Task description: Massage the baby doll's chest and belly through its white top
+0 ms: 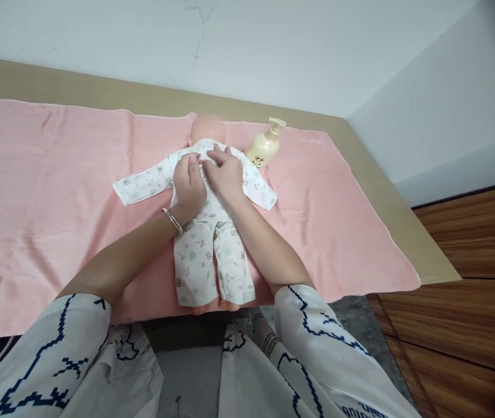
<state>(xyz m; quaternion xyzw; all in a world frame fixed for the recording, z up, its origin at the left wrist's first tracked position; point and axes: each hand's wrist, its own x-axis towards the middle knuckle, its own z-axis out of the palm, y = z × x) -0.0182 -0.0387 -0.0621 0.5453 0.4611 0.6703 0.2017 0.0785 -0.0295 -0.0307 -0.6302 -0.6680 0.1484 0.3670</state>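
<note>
A baby doll (208,129) lies with its bald head away from me and its feet towards me. It wears a white long-sleeved top (147,183) and white trousers (195,261), both with small printed figures. Over the upper body, my left hand (190,184) is closed, its thumb and fingers pinched at the top's fabric. My right hand (228,177) meets it there, thumb and forefinger drawn in to the cloth while the other fingers stick out. Exactly what lies between the fingertips is too small to make out. The doll's sleeves spread to both sides.
A cream pump bottle (264,146) stands just right of the doll's shoulder. Beneath lies a pink cloth (55,203) over a light wooden table (386,203). A white wall borders the far side, and brown wooden panelling (469,313) stands at the right.
</note>
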